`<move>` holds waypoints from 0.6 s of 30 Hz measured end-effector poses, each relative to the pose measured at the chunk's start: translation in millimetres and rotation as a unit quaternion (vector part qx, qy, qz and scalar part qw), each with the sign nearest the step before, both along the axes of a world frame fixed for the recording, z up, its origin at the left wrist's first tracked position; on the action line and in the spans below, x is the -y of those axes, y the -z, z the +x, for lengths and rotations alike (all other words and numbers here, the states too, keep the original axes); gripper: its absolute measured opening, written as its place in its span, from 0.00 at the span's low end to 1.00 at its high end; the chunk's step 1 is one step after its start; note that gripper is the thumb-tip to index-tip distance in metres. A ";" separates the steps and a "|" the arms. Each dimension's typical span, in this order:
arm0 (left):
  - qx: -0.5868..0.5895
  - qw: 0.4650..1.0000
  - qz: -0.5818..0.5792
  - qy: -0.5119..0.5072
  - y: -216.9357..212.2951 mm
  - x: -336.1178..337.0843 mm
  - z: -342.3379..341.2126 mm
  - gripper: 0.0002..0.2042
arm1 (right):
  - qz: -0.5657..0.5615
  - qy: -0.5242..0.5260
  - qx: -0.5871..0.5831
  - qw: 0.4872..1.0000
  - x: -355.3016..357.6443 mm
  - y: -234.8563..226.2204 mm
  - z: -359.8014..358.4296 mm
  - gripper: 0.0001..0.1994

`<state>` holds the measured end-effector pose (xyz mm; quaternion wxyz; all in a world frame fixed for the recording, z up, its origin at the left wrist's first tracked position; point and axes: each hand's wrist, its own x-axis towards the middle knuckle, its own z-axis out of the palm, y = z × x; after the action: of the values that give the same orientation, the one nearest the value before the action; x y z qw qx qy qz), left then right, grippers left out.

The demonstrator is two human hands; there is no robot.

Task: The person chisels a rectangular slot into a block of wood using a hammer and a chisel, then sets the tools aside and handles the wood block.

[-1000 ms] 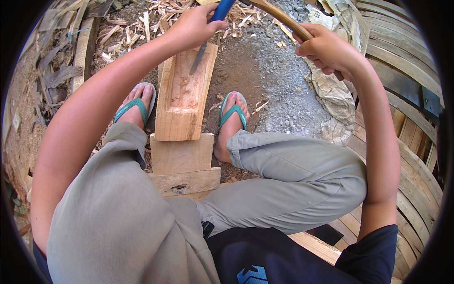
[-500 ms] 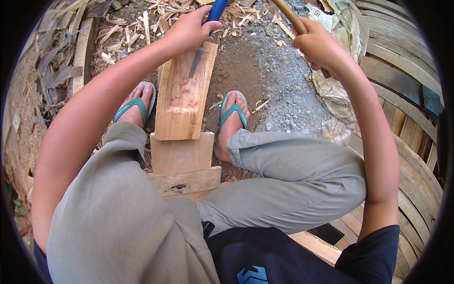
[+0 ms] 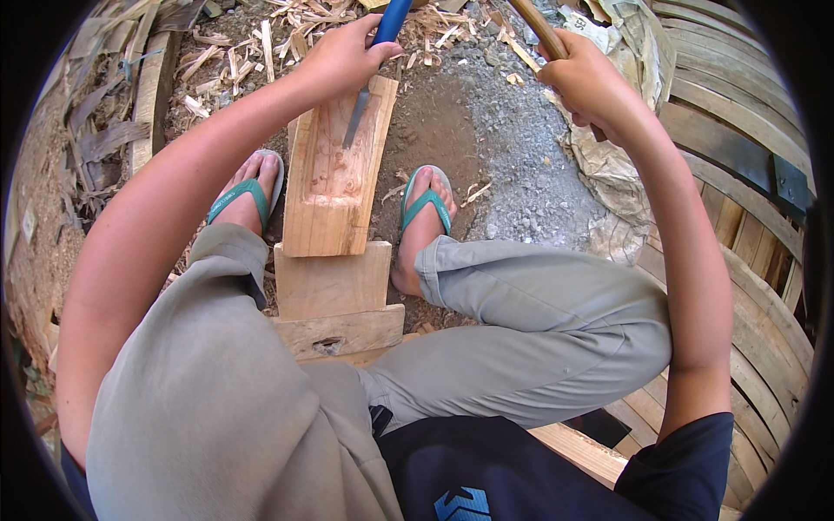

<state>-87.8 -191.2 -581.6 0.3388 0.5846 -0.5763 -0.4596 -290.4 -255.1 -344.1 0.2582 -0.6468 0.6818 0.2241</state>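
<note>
My left hand (image 3: 344, 59) is closed round the blue handle of a chisel (image 3: 393, 21). Its steel blade slants down into the hollow of a pale wooden block (image 3: 327, 229), touching or just above the hollow's floor, where loose shavings lie. Up at the right, my right hand (image 3: 592, 85) grips the brown wooden handle of a striking tool (image 3: 537, 28). The tool's far end runs out past the top edge, so its head cannot be made out. The block rests with its near end on a flat wooden board (image 3: 334, 282), between my feet.
My feet in green-strapped flip-flops (image 3: 425, 208) flank the block. Wood chips (image 3: 268, 50) litter the ground ahead. Grey gravel (image 3: 530, 174) and a crumpled sack (image 3: 612, 165) lie to the right, beside curved-looking wooden slats (image 3: 738, 113). A timber plank (image 3: 154, 95) lies at left.
The chisel and my left hand have shifted very slightly left and down. The striking tool's handle has swung a little lower and to the right, still in my right hand.
</note>
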 end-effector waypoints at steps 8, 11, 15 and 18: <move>-0.043 0.999 -0.004 0.001 11.0 -6.1 -1.1 0.28 | -0.052 -0.002 0.071 0.996 -0.8 0.8 -1.9 0.06; -0.044 0.998 -0.024 -0.023 13.9 -10.0 -5.9 0.27 | -0.047 0.038 0.053 0.997 -13.3 7.3 3.5 0.07; -0.014 0.998 -0.069 0.003 23.0 -12.7 -1.7 0.26 | 0.088 -0.015 0.000 0.996 -4.1 -3.0 -1.4 0.09; -0.022 0.997 -0.077 -0.001 19.6 -13.5 -4.8 0.25 | 0.009 0.045 0.054 0.998 -8.3 2.8 -5.5 0.09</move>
<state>-92.6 -177.8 -601.3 0.3956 0.5471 -0.6018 -0.4267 -295.9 -246.8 -346.9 0.3096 -0.6245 0.6932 0.1831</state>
